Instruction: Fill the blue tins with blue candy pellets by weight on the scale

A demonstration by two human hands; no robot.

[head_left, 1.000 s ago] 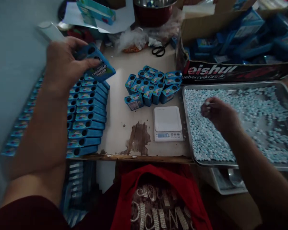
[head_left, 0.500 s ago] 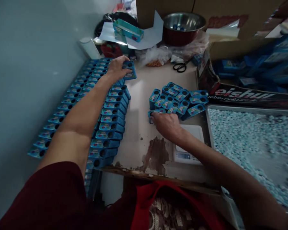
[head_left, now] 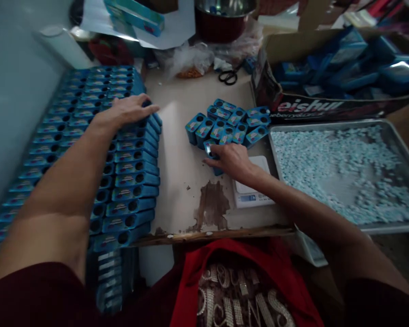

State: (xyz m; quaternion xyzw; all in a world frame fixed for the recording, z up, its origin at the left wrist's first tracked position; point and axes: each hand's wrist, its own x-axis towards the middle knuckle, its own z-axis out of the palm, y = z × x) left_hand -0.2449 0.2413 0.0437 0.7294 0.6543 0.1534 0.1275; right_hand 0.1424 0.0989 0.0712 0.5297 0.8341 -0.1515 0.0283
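My left hand [head_left: 132,109] is at the inner edge of the rows of small blue boxes [head_left: 132,168]. Its fingers and thumb close around the top of one blue box, mostly hidden under the hand. These boxes stand upright, each with a round dark hole in its printed top. On the right, my right hand [head_left: 233,159] grips another blue box [head_left: 218,171] at the front of a loose cluster of boxes [head_left: 218,129]. The fingers cover much of that box.
A white digital scale [head_left: 254,200] sits beside my right forearm. Farther right lies a metal tray [head_left: 276,150] of pale blue pieces, with a carton [head_left: 313,109] of blue packages behind it. Black scissors [head_left: 228,77], a plastic bag [head_left: 191,61] and a metal bowl [head_left: 221,29] are at the back.
My left hand has brought its blue box down onto the end of a row. The box at my right hand has tilted up in its grip. The view has shifted.
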